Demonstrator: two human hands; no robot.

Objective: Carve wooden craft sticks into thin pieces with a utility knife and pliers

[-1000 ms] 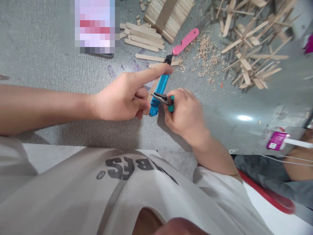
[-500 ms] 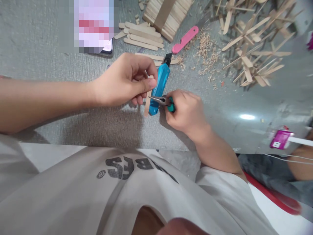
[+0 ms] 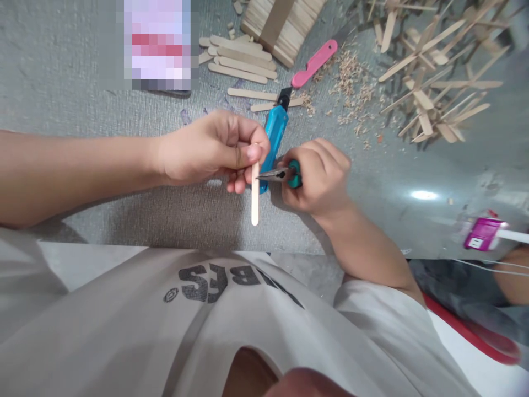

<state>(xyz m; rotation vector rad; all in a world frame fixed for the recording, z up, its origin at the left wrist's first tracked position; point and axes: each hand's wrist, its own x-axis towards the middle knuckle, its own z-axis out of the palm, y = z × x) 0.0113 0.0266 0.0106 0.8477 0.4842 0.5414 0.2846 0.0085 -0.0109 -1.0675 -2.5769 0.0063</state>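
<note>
Between thumb and fingers, my left hand (image 3: pixel 225 149) pinches the upper end of a wooden popsicle stick (image 3: pixel 255 204), whose other end points toward me. My right hand (image 3: pixel 320 173) is closed around the green handle of needle-nose pliers (image 3: pixel 279 175). The plier tips meet the stick's edge just below my left thumb; whether they grip it I cannot tell. Under the hands lies a blue utility knife (image 3: pixel 275 129), partly covered by my left fingers and the pliers. Two more popsicle sticks (image 3: pixel 252 94) lie beyond it.
Loose popsicle sticks (image 3: pixel 243 60) and a banded stack of sticks (image 3: pixel 306 22) lie at the back, near a pink folding knife (image 3: pixel 314 63) and wood shavings (image 3: pixel 353 82). Crossed-stick pieces (image 3: pixel 425 99) are heaped at right. A phone (image 3: pixel 165 85) sits back left; a purple object (image 3: pixel 484 234) lies right.
The left hand and its stick have moved slightly toward me, with the stick now lying more upright in view and showing more of its length. The pliers have shifted slightly right and toward me.
</note>
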